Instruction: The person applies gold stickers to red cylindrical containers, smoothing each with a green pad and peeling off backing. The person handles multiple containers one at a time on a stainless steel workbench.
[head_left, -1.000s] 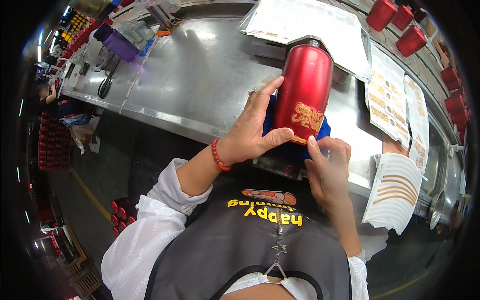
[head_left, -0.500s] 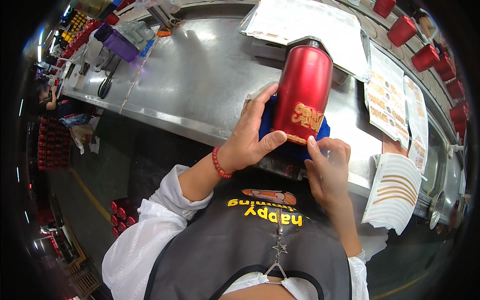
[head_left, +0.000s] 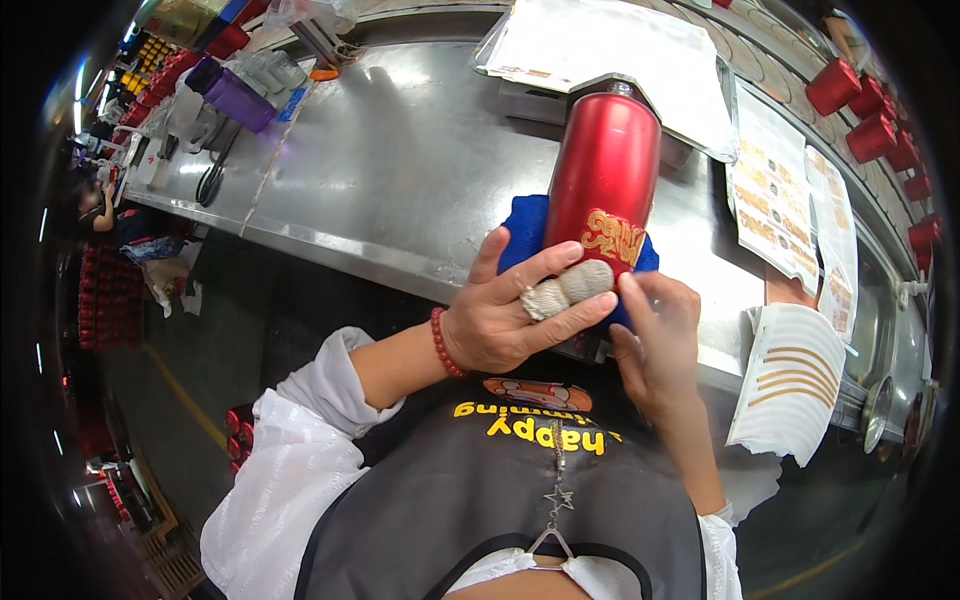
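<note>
A red metallic cylindrical canister (head_left: 606, 160) with a gold decal (head_left: 613, 236) near its close end lies on a blue cloth (head_left: 524, 226), its far end at a dark angular holder (head_left: 622, 80). My left hand (head_left: 520, 308) has its fingers spread across the canister's close end. One of its fingers wears a whitish knit wrap (head_left: 570, 290), which presses against the canister's lower edge. My right hand (head_left: 655, 340) is curled, thumb and forefinger together at the right of that edge. Whatever is between those fingertips is hidden.
Decal sheets (head_left: 772, 200) lie on the metal table (head_left: 400, 150) to the right, near a curled sheet of gold strips (head_left: 790, 380). A white-covered tray (head_left: 610, 40) stands at the back. A purple bottle (head_left: 232, 95) is far left. Red canisters (head_left: 870, 137) line the upper right.
My left hand has moved from the canister's left side down over its close end, now covering the gold strip there. The right hand stays almost where it was.
</note>
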